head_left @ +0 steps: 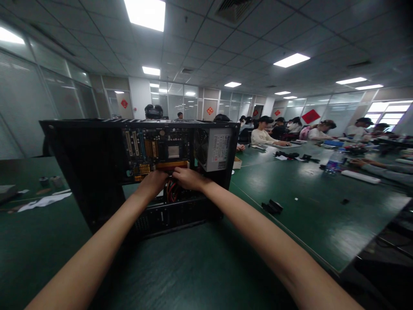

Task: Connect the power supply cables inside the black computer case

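An open black computer case stands on the green table in front of me. Inside it are a motherboard and a silver power supply at the upper right. My left hand and my right hand reach in close together, just below the orange memory slots. Both hands have their fingers curled and pressed together at the board's lower edge. What they grip is too small and partly hidden. Red and black cables hang directly beneath the fingers.
On the green table lie a black plastic piece, a water bottle and a white bar. Paper and small cylinders lie left of the case. Several people sit working at the right.
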The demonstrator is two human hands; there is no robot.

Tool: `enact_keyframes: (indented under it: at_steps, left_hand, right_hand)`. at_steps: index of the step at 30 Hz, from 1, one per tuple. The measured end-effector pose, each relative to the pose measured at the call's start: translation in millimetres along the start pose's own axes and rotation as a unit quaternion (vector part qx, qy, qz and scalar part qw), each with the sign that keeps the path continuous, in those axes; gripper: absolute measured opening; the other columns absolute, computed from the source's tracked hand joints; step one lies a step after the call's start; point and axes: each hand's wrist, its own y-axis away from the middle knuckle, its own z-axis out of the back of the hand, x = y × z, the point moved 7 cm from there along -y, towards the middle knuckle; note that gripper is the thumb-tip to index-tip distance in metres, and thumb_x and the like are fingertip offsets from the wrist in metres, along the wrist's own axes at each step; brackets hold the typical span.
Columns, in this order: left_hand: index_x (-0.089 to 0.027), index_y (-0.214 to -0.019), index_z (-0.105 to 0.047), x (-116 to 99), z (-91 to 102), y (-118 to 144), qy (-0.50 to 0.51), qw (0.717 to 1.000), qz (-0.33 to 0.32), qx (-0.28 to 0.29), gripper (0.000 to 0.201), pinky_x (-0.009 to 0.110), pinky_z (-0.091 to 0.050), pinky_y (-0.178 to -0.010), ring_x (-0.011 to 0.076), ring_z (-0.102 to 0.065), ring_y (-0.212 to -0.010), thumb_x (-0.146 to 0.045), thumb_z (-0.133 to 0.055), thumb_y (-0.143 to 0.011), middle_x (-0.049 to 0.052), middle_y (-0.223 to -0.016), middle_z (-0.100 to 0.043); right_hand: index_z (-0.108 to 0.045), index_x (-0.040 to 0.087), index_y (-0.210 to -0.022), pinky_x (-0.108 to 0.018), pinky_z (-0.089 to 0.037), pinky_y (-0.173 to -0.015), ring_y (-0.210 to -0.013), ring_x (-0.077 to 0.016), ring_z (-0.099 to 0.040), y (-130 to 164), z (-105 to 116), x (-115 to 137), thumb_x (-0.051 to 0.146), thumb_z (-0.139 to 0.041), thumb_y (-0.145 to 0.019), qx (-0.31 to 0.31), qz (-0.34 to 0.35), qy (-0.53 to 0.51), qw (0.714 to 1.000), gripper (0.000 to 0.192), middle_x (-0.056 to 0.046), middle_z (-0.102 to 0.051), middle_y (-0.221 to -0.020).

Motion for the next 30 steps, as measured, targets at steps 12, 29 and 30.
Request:
enact_keyframes:
  at_steps: [12, 29, 30]
  left_hand:
    - [-0.021, -0.11, -0.074, 14, -7.9, -4, 0.014, 0.999, 0.001, -0.032, 0.032, 0.032, -0.05, -0.087, 0.0257, -0.069, -0.103, -0.024, -0.048, -0.092, 0.011, -0.11, -0.074]
    - [-0.023, -0.1, -0.076, 5, -2.3, -5, 0.037, 0.998, -0.019, -0.05, 0.032, 0.029, -0.048, -0.083, 0.0233, -0.069, -0.098, -0.031, -0.046, -0.094, 0.008, -0.104, -0.076]
    - [-0.023, -0.1, -0.075, 5, -2.4, -5, 0.035, 0.998, -0.02, -0.05, 0.032, 0.029, -0.048, -0.082, 0.0229, -0.069, -0.096, -0.031, -0.045, -0.094, 0.008, -0.102, -0.076]
  right_hand:
    - [-0.061, 0.012, -0.103, -0.028, -0.045, -0.08, -0.094, -0.0191, -0.058, 2, 1, -4, 0.009, -0.049, -0.092, -0.008, -0.013, -0.012, 1.0, 0.017, -0.011, -0.06, -0.107]
    - [-0.061, 0.012, -0.108, -0.032, -0.049, -0.078, -0.095, -0.023, -0.064, 2, 6, -6, 0.014, -0.044, -0.097, 0.031, -0.112, 0.006, 0.993, 0.021, -0.014, -0.063, -0.11]
    - [-0.062, 0.012, -0.108, -0.032, -0.049, -0.078, -0.094, -0.0227, -0.064, 2, 6, -6, 0.014, -0.044, -0.097, 0.034, -0.117, 0.001, 0.993, 0.021, -0.014, -0.063, -0.109]
